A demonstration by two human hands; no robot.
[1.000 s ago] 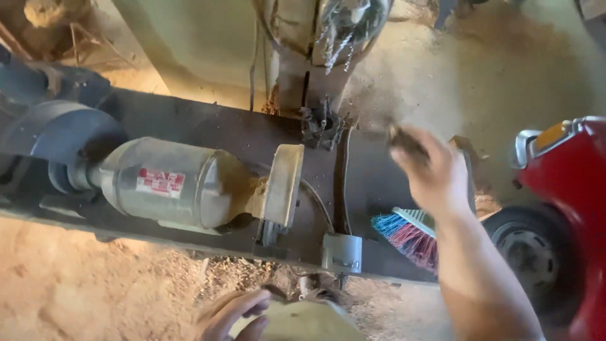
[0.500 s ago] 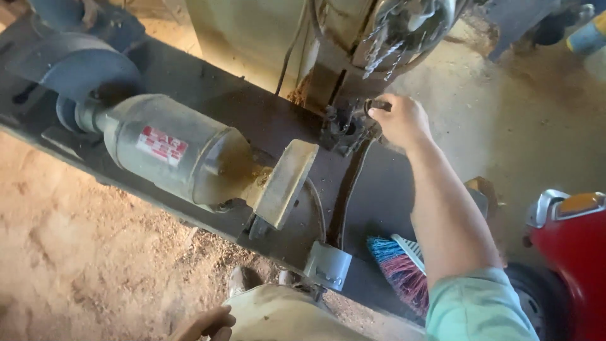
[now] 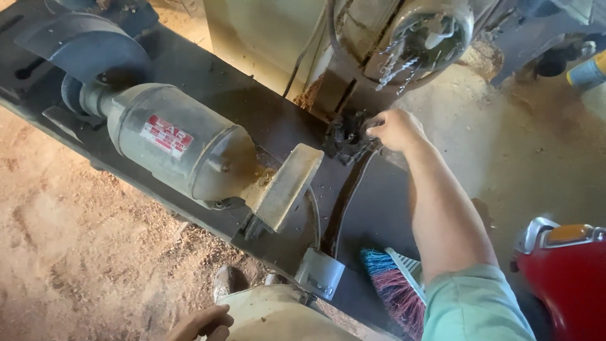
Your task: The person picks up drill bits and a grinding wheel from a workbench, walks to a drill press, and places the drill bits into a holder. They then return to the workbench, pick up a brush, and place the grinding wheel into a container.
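My right hand (image 3: 396,129) reaches forward to a dark greasy fitting (image 3: 346,136) at the foot of a cream machine housing (image 3: 265,38), fingers closed against it. What the fingers pinch is hidden. My left hand (image 3: 201,323) rests low at the frame's bottom edge against my pale trouser leg, fingers curled, holding nothing that I can see. A grey electric motor (image 3: 180,146) with a red label lies on the dark steel base (image 3: 246,95), left of my right arm. A tan guard plate (image 3: 285,186) stands at its end.
A blue and pink brush (image 3: 394,290) lies on the base beside my right elbow. A small grey junction box (image 3: 320,273) hangs at the base's near edge. A red vehicle part (image 3: 565,278) sits at right. Sawdust covers the ground. Wires dangle from a round opening (image 3: 429,38) above.
My right hand has moved forward and left from above the brush to the dark fitting. The view has shifted closer to the machine.
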